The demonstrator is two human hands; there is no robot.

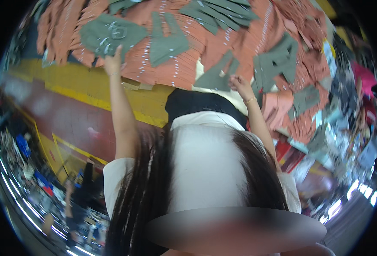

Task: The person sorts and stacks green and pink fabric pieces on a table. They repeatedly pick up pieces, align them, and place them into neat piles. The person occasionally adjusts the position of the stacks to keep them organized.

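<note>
At the far left, my left hand (pixel 113 63) is at the near edge of a dark green fabric piece (pixel 131 33) with white tags or stickers on it. Its thumb points up over the cloth, and the other fingers are mostly hidden at the edge. My right hand (pixel 242 86) is held with curled fingers beside another green fabric piece (pixel 216 77); whatever its fingers hold is too small to make out. Under both pieces spread overlapping rows of orange fabric pieces (pixel 178 68), dotted with small white marks.
More green pieces (pixel 278 59) lie on the orange rows at the right, and a fanned green stack (pixel 218 13) lies at the far side. Mixed cloth and plastic (pixel 346 111) pile up at the right. A red floor (pixel 77 115) with yellow bands runs left; a person (pixel 79 200) is behind.
</note>
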